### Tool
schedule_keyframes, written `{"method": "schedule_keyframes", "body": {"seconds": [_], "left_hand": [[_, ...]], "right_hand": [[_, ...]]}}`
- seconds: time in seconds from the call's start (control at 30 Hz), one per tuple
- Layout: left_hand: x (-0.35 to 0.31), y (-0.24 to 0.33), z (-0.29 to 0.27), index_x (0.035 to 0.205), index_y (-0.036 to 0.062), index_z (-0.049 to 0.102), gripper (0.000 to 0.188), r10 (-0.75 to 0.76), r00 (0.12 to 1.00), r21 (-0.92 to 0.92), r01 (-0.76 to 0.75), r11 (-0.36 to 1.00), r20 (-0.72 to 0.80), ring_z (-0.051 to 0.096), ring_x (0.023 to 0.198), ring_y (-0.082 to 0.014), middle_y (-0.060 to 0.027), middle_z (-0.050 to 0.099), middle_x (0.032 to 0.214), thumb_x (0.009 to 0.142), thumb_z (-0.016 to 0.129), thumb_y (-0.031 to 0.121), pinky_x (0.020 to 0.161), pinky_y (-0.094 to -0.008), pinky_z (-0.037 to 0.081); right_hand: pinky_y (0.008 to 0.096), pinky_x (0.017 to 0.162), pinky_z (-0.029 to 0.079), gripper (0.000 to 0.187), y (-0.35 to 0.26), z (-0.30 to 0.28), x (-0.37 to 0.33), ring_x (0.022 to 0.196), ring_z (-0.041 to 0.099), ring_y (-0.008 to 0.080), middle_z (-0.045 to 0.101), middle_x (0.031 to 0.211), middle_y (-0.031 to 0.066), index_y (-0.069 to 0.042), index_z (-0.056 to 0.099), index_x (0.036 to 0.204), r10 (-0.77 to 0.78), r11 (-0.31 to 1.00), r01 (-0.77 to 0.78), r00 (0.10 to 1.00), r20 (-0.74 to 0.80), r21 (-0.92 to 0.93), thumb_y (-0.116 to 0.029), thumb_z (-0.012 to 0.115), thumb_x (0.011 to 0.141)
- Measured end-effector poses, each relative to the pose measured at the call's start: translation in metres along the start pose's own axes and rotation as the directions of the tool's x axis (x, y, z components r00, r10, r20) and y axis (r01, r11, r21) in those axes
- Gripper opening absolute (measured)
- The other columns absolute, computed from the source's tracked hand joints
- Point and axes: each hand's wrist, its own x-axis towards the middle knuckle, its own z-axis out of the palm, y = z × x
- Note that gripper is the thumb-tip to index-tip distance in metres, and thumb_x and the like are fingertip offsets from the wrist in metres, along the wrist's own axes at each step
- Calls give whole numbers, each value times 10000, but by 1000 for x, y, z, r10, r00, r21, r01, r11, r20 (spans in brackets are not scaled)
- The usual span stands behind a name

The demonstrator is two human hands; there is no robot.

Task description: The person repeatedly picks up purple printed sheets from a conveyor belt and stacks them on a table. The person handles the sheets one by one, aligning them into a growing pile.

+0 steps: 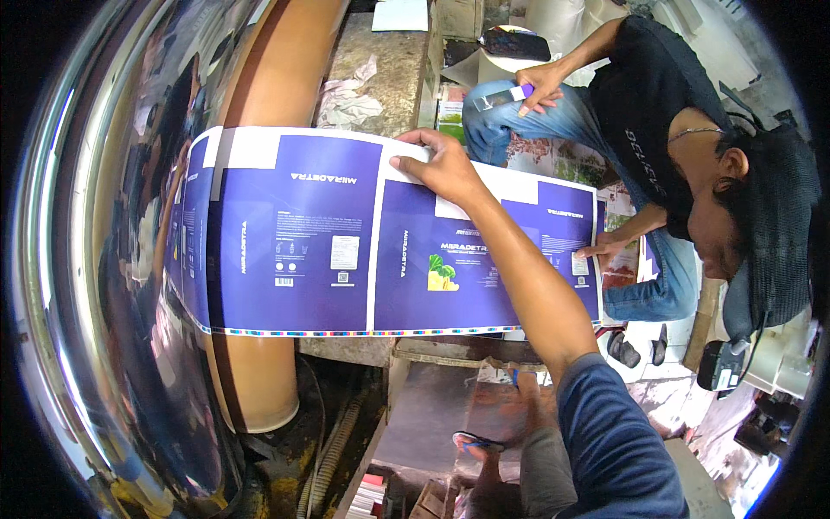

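A long printed sheet (328, 208), purple with white borders, stretches from the shiny metal roller on the left across to a co-worker on the right. It carries box-like panels, a green and yellow fruit picture and a strip of colour patches along its near edge. My right hand (445, 169) reaches over the sheet and grips its far edge, thumb on the printed face and fingers at the border. My left hand is out of view. One hand of the co-worker (605, 246) rests at the sheet's right end. The other holds a flat clear-bladed tool with a purple handle (524, 90).
A big chrome roller (95, 285) curves along the left, beside a brown roller (264, 389). A crumpled cloth (350, 104) lies on the worn ledge (380, 52) behind the sheet. Below are a ribbed hose (328, 458) and a sandalled foot (475, 441). The co-worker sits close on the right.
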Motion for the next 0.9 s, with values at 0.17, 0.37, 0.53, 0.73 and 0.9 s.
{"method": "schedule_keyframes", "body": {"seconds": [0.17,0.37,0.53,0.73,0.9], "left_hand": [[8,0,2,1249,27,517,409,13,1000,-3,-13,1000,-5,146,1423,-421,-250,259,1504,927,666,229,1145,-562,125],[9,-9,-11,1245,38,517,414,22,1000,22,-22,1000,8,116,1433,-423,-253,232,1513,918,675,237,1153,-568,91],[4,-29,-32,1242,48,518,418,-4,1000,66,5,998,-3,91,1442,-424,-254,210,1521,911,683,244,1160,-573,63],[3,-16,-39,1232,44,548,442,-130,982,-65,122,990,-137,80,1446,-447,-264,244,1516,880,708,260,1141,-625,36],[-65,-9,-65,1215,97,612,439,-72,910,-342,226,912,408,216,1403,-486,-258,363,1457,825,727,264,1132,-631,131]], "right_hand": [[312,889,484,370,3,-6,1,957,652,198,709,1006,114,-22,696,1066,-139,983,136,990,-14,-122,-261,800,803],[384,883,515,333,14,-4,6,931,694,301,726,964,146,-70,732,1004,-192,976,184,980,-58,-118,-271,806,749],[455,1003,406,452,-7,-23,-17,1110,578,347,662,1136,128,-153,686,1174,-311,858,235,945,-97,-456,-332,771,768],[424,978,423,351,-75,-39,-205,1093,572,345,649,1112,160,-54,664,1146,-176,925,47,933,-314,-378,-191,728,830],[417,984,423,269,-88,-10,-451,1123,558,319,659,1125,146,-56,663,1109,59,915,-175,949,-309,-364,-189,695,877]]}}
